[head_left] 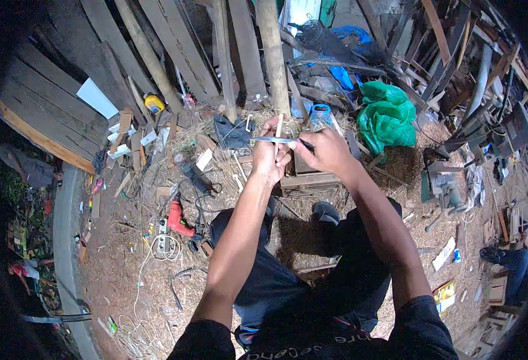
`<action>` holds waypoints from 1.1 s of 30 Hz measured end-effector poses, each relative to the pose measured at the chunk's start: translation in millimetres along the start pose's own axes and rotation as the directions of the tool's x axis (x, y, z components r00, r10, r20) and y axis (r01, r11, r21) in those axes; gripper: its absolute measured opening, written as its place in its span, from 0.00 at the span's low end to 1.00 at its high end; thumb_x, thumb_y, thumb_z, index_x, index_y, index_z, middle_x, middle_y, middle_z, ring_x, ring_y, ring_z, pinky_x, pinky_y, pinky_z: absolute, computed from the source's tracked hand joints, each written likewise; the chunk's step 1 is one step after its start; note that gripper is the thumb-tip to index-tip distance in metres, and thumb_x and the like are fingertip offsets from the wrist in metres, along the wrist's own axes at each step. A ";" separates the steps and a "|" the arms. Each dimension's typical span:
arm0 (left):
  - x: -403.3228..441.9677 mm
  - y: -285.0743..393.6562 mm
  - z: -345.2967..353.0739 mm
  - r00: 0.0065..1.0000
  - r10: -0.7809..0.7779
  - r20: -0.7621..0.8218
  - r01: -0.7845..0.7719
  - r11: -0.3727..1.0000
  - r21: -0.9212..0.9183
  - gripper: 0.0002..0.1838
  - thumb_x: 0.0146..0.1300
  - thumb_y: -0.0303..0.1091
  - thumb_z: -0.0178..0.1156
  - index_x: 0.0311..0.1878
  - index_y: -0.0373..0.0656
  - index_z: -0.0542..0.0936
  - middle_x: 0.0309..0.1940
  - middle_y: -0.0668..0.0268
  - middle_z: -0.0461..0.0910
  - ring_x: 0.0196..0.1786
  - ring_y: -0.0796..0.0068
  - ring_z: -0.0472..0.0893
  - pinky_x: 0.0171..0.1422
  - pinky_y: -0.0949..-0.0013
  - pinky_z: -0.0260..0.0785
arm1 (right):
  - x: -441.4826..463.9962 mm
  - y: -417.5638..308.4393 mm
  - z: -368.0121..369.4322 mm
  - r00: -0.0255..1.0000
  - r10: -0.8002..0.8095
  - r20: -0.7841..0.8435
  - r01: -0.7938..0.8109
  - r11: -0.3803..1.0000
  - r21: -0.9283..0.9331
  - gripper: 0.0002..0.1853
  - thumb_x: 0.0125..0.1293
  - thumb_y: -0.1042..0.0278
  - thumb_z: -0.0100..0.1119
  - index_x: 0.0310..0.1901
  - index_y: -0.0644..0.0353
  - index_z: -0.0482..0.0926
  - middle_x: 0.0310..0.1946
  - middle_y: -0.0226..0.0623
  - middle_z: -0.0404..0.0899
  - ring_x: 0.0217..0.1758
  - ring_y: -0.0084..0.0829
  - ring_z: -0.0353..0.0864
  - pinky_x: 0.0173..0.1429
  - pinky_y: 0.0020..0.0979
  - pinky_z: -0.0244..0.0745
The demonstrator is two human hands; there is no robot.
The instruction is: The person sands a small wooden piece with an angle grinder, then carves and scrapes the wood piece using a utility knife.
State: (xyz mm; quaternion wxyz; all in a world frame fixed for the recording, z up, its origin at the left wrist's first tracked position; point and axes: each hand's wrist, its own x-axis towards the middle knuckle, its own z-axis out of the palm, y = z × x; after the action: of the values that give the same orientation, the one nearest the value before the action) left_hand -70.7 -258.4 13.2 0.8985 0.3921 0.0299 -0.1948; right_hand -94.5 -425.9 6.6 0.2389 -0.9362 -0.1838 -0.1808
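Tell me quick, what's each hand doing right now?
Left hand: closed, holding a thin wooden stick.
Right hand: closed around the dark handle of a knife, its blade across the stick.

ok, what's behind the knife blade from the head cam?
The wooden stick and part of the left hand holding it. The strip of stick directly behind the knife blade is covered, so any cut there can't be seen.
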 end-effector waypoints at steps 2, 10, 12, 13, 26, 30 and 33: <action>0.3 0.0 -0.3 1.000 0.005 0.002 -0.005 0.999 0.036 0.15 0.76 0.32 0.38 0.59 0.51 0.70 0.18 0.74 0.66 0.12 0.87 0.59 0.10 0.82 0.46 | 0.0 -1.0 -2.4 0.999 0.025 0.021 -0.026 1.000 0.016 0.20 0.65 0.47 0.54 0.31 0.56 0.84 0.18 0.52 0.78 0.24 0.56 0.79 0.33 0.51 0.76; -1.1 2.1 -0.8 1.000 -0.015 -0.005 0.015 0.995 0.094 0.17 0.75 0.30 0.35 0.61 0.49 0.67 0.19 0.71 0.67 0.12 0.87 0.57 0.11 0.82 0.46 | -1.0 3.1 3.3 0.999 0.012 -0.044 -0.013 1.000 -0.011 0.20 0.66 0.48 0.56 0.28 0.58 0.82 0.19 0.51 0.78 0.26 0.56 0.79 0.32 0.50 0.74; -3.4 4.3 2.3 1.000 -0.017 -0.025 0.020 0.995 0.098 0.17 0.74 0.29 0.35 0.61 0.49 0.67 0.19 0.70 0.67 0.12 0.87 0.57 0.11 0.82 0.46 | 0.4 2.0 1.2 0.999 0.026 -0.027 -0.026 1.000 -0.006 0.20 0.66 0.48 0.56 0.28 0.58 0.82 0.20 0.51 0.78 0.27 0.56 0.79 0.33 0.51 0.74; -4.5 3.4 0.3 0.999 -0.023 -0.025 0.025 0.995 0.096 0.17 0.74 0.29 0.35 0.61 0.49 0.67 0.19 0.71 0.67 0.12 0.87 0.57 0.10 0.82 0.46 | 0.3 -1.6 -2.5 0.999 0.041 -0.002 -0.041 0.999 -0.002 0.20 0.66 0.47 0.55 0.30 0.57 0.83 0.21 0.52 0.79 0.27 0.57 0.80 0.36 0.51 0.76; -2.8 1.9 -16.1 0.996 -0.088 0.027 0.087 0.996 0.037 0.12 0.73 0.29 0.37 0.50 0.52 0.70 0.18 0.72 0.64 0.11 0.84 0.56 0.10 0.79 0.45 | 2.2 12.7 -12.4 0.984 0.165 0.071 -0.167 0.986 0.027 0.20 0.66 0.47 0.54 0.33 0.56 0.85 0.24 0.53 0.80 0.30 0.56 0.82 0.39 0.50 0.77; 0.6 4.0 -13.6 0.998 -0.055 0.011 0.054 0.996 0.073 0.14 0.74 0.29 0.36 0.56 0.50 0.70 0.19 0.72 0.64 0.12 0.86 0.57 0.11 0.80 0.46 | -4.0 -0.8 -21.1 0.979 0.157 0.132 -0.157 0.988 -0.007 0.20 0.65 0.46 0.54 0.34 0.54 0.85 0.22 0.52 0.79 0.29 0.57 0.81 0.38 0.51 0.77; 0.8 6.1 -5.2 0.998 -0.040 -0.039 0.045 0.988 0.145 0.15 0.75 0.33 0.37 0.59 0.50 0.70 0.20 0.71 0.66 0.12 0.87 0.57 0.10 0.82 0.46 | -7.1 3.0 -4.1 0.992 0.096 0.083 -0.098 0.995 0.021 0.21 0.66 0.46 0.53 0.33 0.55 0.84 0.20 0.52 0.78 0.28 0.58 0.81 0.37 0.52 0.77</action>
State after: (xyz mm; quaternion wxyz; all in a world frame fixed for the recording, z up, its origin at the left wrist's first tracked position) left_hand -67.2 -251.2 13.7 0.8624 0.4596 0.0399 -0.2085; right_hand -100.4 -432.2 5.8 0.2516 -0.9475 -0.1500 -0.1283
